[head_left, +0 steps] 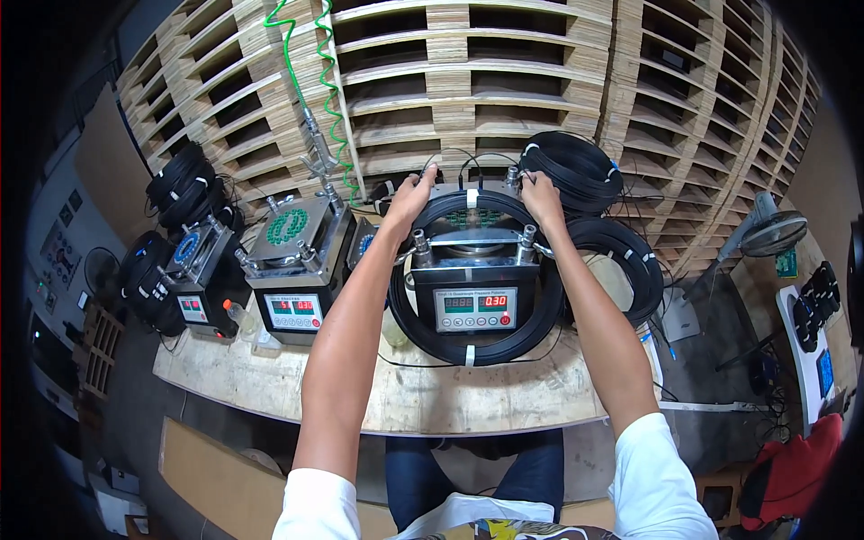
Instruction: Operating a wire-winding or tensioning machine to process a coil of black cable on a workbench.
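In front of me stands a polishing machine [474, 301], a dark box with a lit red-digit panel and metal corner posts. A coil of black cable [470, 353], tied with white bands, hangs around it and passes in front of its base. My left hand [412, 196] is closed at the machine's far left corner, thumb upward. At the far right corner, beside a metal post [513, 178], my right hand [542, 198] is closed too. Thin black leads arch between the hands behind the top plate. What the fingers hold is hidden.
Two similar machines [290, 270] [193, 279] stand at left on the wooden bench [261, 382], with a small orange-capped bottle [236, 311] between them. More cable coils [576, 171] lie at right. Stacked pallets [504, 72] rise behind; a green coiled air hose [326, 85] hangs there. A fan [769, 227] stands right.
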A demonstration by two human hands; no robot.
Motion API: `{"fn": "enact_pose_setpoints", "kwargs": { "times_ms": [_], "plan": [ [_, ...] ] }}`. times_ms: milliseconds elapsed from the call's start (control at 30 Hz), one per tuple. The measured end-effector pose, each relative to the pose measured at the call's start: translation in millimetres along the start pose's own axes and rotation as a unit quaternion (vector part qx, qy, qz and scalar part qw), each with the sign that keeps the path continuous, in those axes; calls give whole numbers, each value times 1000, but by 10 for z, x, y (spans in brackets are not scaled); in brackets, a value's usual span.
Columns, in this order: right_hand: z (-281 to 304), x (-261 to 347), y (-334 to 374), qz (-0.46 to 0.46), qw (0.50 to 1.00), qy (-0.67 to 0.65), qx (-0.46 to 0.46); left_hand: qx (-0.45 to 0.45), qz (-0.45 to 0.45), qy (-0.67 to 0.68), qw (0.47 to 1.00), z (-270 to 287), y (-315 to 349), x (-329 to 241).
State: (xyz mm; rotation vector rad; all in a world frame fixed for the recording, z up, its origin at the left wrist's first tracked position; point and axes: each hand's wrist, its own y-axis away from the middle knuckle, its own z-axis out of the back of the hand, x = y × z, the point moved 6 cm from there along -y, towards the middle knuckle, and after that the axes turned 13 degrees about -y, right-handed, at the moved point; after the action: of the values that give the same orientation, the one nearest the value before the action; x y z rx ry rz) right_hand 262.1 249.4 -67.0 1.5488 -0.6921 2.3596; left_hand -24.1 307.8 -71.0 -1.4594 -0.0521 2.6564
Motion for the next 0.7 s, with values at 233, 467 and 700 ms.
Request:
{"fn": "enact_pose_setpoints", "kwargs": {
  "times_ms": [233,467,700],
  "plan": [
    [-51,-208,-274,80,992,-66,78,-53,75,-74,993,-19,83,-52],
    [-111,-24,-67,43,982,-177,43,-71,45,-59,995,100,16,67],
    [93,65,90,-59,998,-21,-26,52,37,-23,998,-38,164,-123]
  ]
}}
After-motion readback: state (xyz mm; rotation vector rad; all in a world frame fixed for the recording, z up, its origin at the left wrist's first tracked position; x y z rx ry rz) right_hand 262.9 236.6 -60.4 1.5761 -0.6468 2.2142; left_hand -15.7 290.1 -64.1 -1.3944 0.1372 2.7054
